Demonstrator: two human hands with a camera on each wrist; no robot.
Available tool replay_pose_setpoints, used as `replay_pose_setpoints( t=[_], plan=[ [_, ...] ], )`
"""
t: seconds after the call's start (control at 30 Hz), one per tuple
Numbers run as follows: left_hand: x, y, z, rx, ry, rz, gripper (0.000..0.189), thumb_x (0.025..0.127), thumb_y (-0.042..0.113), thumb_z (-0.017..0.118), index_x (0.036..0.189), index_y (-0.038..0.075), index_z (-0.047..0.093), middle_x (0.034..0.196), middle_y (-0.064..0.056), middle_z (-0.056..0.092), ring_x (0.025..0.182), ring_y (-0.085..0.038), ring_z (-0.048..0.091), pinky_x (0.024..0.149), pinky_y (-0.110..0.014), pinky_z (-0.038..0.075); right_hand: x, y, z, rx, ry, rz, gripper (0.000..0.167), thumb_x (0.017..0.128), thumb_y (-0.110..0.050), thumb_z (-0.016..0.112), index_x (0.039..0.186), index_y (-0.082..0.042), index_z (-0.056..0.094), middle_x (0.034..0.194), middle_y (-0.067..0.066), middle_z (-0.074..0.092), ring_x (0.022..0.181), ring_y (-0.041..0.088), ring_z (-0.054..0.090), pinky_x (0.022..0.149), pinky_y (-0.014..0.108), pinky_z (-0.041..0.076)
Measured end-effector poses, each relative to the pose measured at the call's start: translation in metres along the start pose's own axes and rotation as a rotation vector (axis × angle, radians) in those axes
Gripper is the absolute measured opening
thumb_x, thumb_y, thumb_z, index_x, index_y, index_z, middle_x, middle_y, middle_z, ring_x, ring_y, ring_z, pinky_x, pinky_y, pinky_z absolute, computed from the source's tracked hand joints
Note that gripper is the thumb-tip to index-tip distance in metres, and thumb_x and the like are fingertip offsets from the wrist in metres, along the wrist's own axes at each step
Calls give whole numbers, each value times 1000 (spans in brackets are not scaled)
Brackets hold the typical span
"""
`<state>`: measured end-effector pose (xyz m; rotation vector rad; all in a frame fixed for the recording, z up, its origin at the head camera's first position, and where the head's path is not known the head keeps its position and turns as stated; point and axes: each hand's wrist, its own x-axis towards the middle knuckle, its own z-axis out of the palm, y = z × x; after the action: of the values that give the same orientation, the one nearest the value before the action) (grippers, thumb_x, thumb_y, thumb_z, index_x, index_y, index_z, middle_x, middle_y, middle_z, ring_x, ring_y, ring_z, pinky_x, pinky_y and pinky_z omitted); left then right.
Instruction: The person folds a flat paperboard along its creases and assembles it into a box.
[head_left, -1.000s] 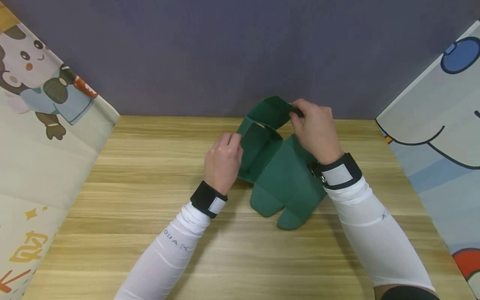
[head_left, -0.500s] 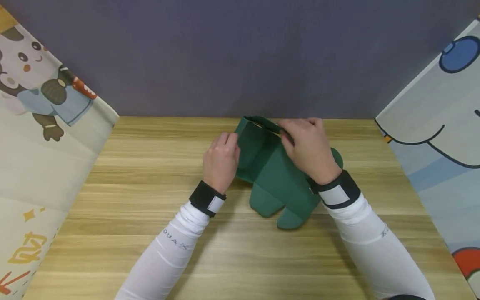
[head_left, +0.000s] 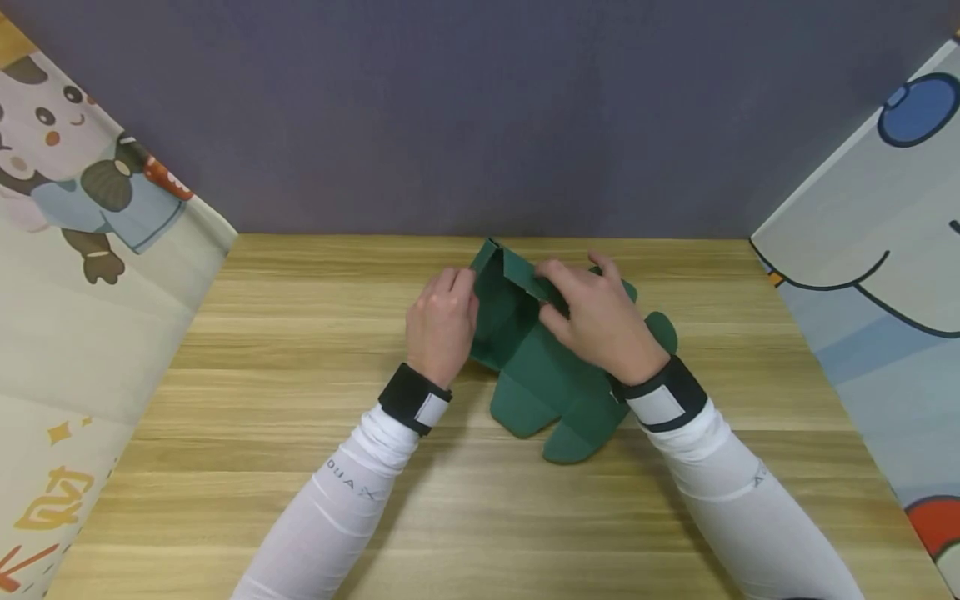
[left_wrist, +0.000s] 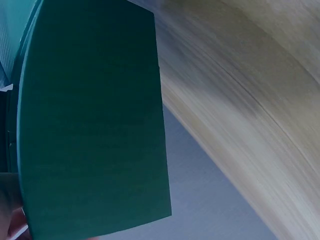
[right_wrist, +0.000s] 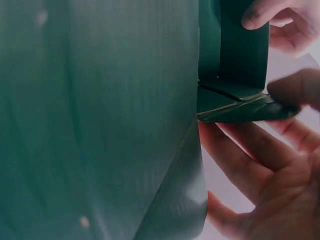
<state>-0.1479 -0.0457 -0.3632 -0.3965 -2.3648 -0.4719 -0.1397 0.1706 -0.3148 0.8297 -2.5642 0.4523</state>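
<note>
A partly folded green cardboard box point(head_left: 551, 354) lies on the table, its walls raised on the left and its lid side spread to the right with rounded tabs. My left hand point(head_left: 441, 325) grips the raised left wall; in the right wrist view the left thumb point(right_wrist: 256, 19) lies on that wall's inner face. At the far end, my right hand point(head_left: 603, 321) pinches an end flap point(head_left: 520, 272), thumb on one face and fingers beneath the other. The left wrist view is mostly filled by an outer panel point(left_wrist: 95, 120), with little of the left hand showing.
The box rests on a wood-grain table point(head_left: 300, 350). Behind it rises a dark grey-blue wall point(head_left: 480, 117). Cartoon-printed panels stand along the left side point(head_left: 127, 242) and right side point(head_left: 847, 250).
My right hand has come down and toward the left, folding the raised end flap inward over the box's far end. The left hand stays almost still on the left wall.
</note>
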Motion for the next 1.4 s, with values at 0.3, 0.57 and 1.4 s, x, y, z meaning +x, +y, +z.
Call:
replay_pose_setpoints(
  t=[0.3,0.57,1.4],
  plan=[
    [-3,-1,-2,-2,-1,2,14,86,4,63,100,7,65,93,-7,68,78,-22,67,55,-34,56,-1,-2,6,-60,-45,-30,48,84,-46,71,119,-15,61,117,9,68,101,26,67,105,68,30],
    [-6,0,-6,-30,-3,-1,16,87,4,63,103,7,67,94,-6,69,79,-22,67,52,-32,56,1,-5,13,-49,22,1,40,86,-31,74,118,-15,59,114,7,68,99,25,66,105,63,31],
    [-17,1,-12,-122,-50,54,25,85,1,64,109,7,69,96,-7,69,88,-21,66,72,-31,58,11,1,44,-190,106,162,30,90,-26,69,113,-7,67,98,11,65,87,29,61,90,51,40]
  ],
)
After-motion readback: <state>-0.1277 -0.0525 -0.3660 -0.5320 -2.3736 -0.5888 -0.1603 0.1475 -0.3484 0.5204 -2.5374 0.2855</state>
